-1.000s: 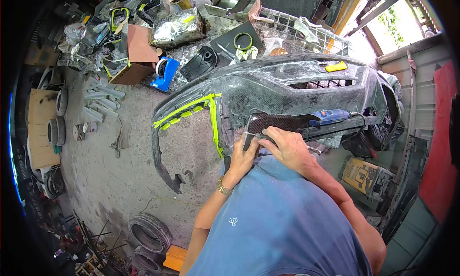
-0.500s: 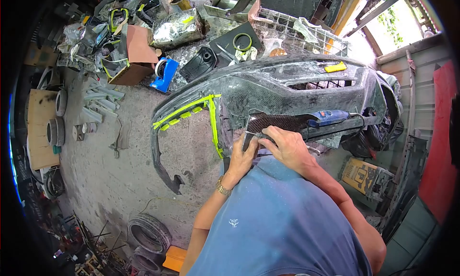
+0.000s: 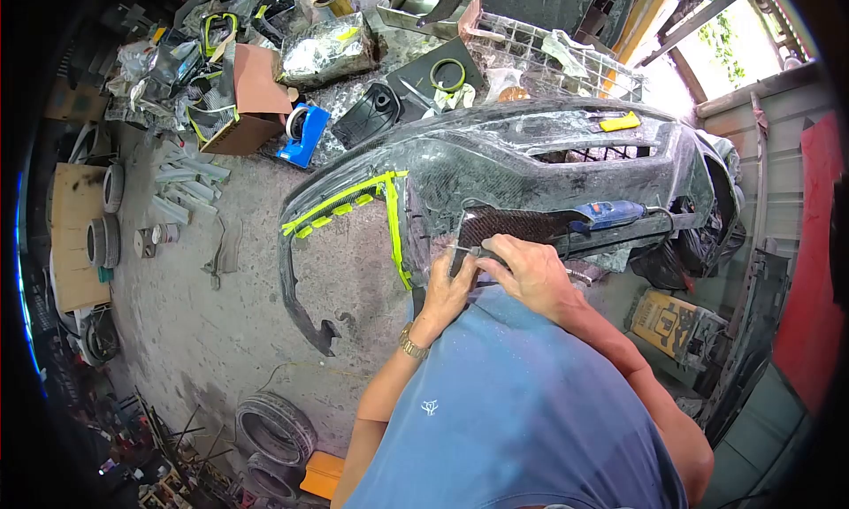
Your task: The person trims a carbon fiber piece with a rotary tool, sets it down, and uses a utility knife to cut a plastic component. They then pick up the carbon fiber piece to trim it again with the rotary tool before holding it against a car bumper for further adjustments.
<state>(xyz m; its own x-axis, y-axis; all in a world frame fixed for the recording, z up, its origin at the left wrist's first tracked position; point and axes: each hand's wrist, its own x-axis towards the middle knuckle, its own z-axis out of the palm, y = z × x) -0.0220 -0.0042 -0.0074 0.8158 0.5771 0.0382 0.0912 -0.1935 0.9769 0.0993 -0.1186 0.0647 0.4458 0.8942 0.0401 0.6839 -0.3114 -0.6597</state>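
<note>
Dark glossy panel [image 3: 508, 224], probably light, stiff and slippery, is best held by its edges; its near corner is pinched by left hand [image 3: 447, 288]; right hand [image 3: 531, 266] is half-curled alongside, hold unclear.

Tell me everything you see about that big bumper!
The bumper is big and curved, dark grey to black, with a woven look in places and whitish smears. Yellow-green tape runs along its left end; it has a long mesh slot further right. A yellow thing and a blue tool lie on it. The left hand and right hand touch its near side.
</note>
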